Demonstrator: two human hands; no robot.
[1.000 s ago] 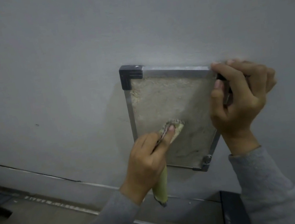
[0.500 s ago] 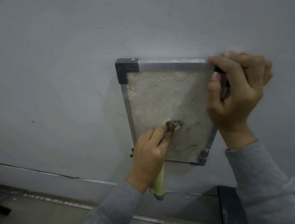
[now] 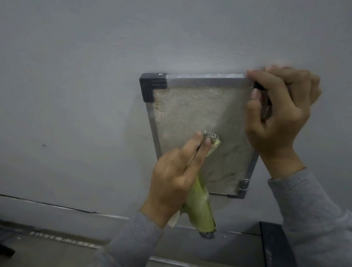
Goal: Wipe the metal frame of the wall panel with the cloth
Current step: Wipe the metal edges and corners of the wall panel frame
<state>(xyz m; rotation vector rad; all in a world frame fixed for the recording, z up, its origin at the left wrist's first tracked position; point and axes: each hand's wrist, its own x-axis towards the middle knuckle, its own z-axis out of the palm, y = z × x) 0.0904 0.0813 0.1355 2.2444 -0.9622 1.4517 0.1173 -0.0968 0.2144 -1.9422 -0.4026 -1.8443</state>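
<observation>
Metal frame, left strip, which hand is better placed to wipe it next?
Left. The left hand already holds the cloth beside that strip of the frame; the right hand grips the top right corner.

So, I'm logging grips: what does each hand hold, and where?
The left hand grips the cloth near its upper end, pinching the tip against the panel. The right hand grips the panel's metal frame at its top right corner.
</observation>
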